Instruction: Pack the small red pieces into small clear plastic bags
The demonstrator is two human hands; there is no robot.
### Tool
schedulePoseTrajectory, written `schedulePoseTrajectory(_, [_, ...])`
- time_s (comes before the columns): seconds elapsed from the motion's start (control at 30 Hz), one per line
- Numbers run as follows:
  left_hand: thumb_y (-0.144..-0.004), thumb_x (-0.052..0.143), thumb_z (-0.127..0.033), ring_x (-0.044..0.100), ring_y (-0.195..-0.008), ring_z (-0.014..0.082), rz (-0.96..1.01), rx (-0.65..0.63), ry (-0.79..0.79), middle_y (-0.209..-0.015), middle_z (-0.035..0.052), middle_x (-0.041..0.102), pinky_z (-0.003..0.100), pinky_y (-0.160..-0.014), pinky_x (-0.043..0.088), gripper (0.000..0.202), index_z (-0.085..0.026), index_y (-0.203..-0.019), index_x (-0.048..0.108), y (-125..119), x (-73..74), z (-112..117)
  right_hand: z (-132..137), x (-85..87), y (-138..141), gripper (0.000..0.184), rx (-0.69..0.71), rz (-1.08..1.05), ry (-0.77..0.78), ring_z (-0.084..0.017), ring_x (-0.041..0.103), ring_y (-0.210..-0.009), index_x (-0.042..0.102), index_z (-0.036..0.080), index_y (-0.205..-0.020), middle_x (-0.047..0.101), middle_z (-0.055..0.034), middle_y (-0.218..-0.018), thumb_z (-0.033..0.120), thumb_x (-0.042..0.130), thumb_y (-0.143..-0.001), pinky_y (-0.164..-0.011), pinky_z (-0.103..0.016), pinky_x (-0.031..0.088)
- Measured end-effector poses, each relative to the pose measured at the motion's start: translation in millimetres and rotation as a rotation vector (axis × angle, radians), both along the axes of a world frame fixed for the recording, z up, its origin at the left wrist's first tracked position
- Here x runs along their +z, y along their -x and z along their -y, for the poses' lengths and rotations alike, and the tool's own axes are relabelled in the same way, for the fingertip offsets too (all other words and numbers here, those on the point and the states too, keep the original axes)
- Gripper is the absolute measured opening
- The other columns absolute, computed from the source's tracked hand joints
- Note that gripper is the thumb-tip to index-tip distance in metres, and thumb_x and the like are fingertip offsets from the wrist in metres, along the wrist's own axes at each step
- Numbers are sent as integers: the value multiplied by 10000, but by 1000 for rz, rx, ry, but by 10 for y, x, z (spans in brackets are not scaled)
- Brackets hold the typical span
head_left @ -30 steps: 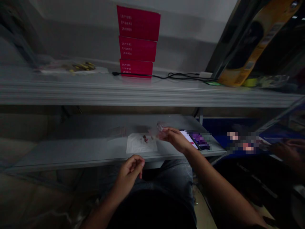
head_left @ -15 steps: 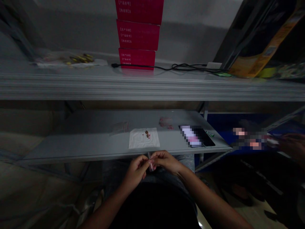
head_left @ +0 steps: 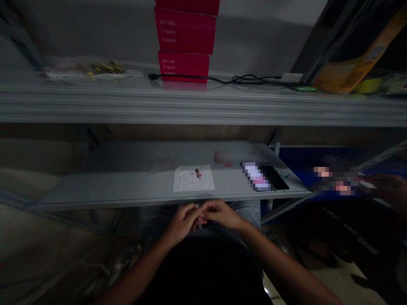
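My left hand (head_left: pixel 182 220) and my right hand (head_left: pixel 219 213) meet over my lap, just below the front edge of the lower grey shelf (head_left: pixel 111 186). Both pinch a small clear plastic bag (head_left: pixel 199 217) between their fingertips. On the shelf above them lies a white sheet (head_left: pixel 193 178) with a few small reddish bits (head_left: pixel 197 172) on it. Another small clear bag (head_left: pixel 163 163) lies left of the sheet, and one with pinkish contents (head_left: pixel 223 158) lies to its right.
A phone (head_left: pixel 265 176) lies at the shelf's right end. The upper shelf (head_left: pixel 127 106) carries stacked red boxes (head_left: pixel 184 42), a black cable (head_left: pixel 241 79), a packet with yellow pieces (head_left: pixel 95 70) and a leaning yellow-black box (head_left: pixel 356 46). Another person's hand (head_left: pixel 389 190) is at far right.
My right hand came back from the shelf with the small clear bag to my lap, and my left hand joined it. Both now pinch the bag.
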State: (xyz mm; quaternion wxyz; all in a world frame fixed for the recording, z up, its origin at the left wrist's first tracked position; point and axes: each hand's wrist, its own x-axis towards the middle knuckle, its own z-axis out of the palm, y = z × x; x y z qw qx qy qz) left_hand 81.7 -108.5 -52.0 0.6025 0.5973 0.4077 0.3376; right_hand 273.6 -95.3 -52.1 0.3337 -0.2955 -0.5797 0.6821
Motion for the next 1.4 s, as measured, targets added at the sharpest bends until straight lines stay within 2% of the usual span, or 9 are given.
schedulePoseTrajectory(0.17, [-901,512,-420,582,-580,155,22,32,54,-683,15,626,264,-514,468,293,-173,-783,617,-15,-43,-57,-48,-12,11,186,8,-21,30,-105,615,-649,718,156,-842,693,-1,-733,340,736,-867,-674,-255,479])
schedulePoseTrajectory(0.37, [-848,501,-287,533,-550,121,-21,-35,-29,-689,7,615,234,-515,415,187,-174,-734,598,13,92,-52,-48,-55,55,186,-57,-75,63,-124,652,-658,664,160,-825,694,-4,-716,333,725,-859,-683,-270,500])
schedulePoseTrajectory(0.67, [-987,453,-419,526,-577,124,-83,-61,-116,-693,13,594,243,-538,392,355,-173,-784,609,56,-10,-31,36,44,40,252,-33,13,-36,-141,664,-700,692,147,-846,700,-22,-750,395,721,-879,-719,-296,518])
schedulePoseTrajectory(0.93, [-978,483,-465,489,-539,109,67,-128,-65,-705,18,613,236,-527,377,363,-172,-795,597,71,15,-38,58,-37,102,212,-19,-182,73,-140,633,-665,663,160,-812,666,-1,-701,357,733,-848,-721,-299,504])
schedulePoseTrajectory(1.07, [-960,482,-449,473,-505,113,117,-37,-28,-639,-6,562,236,-501,377,352,-185,-740,559,63,3,-62,62,-43,114,120,-84,-231,129,-130,608,-638,653,163,-787,661,-3,-700,273,685,-823,-694,-279,483])
schedulePoseTrajectory(1.17, [-948,489,-379,466,-521,123,8,94,-147,-574,-32,479,240,-519,380,333,-200,-667,500,97,31,-67,29,0,78,86,-159,-147,76,-116,567,-577,627,170,-737,637,10,-644,212,630,-812,-620,-250,444])
schedulePoseTrajectory(1.27, [-901,572,-304,604,-739,172,-87,165,-360,-817,30,632,299,-684,494,114,-199,-866,601,139,91,-45,-5,52,42,123,-190,-94,13,-116,555,-570,616,171,-690,621,8,-619,187,583,-807,-605,-246,431])
schedulePoseTrajectory(1.33, [-810,696,-275,625,-1076,256,-116,101,-464,-1201,109,646,415,-932,507,422,-223,-1213,582,153,113,-19,-12,71,30,130,-175,-88,5,-116,553,-569,621,167,-675,623,2,-621,182,573,-795,-608,-249,435])
schedulePoseTrajectory(1.4, [-732,779,-256,520,-1301,325,-166,12,-492,-1433,144,535,519,-1093,413,763,-261,-1423,454,151,108,0,-10,74,26,125,-161,-80,14,-110,540,-549,630,161,-664,619,1,-610,179,576,-776,-591,-244,431])
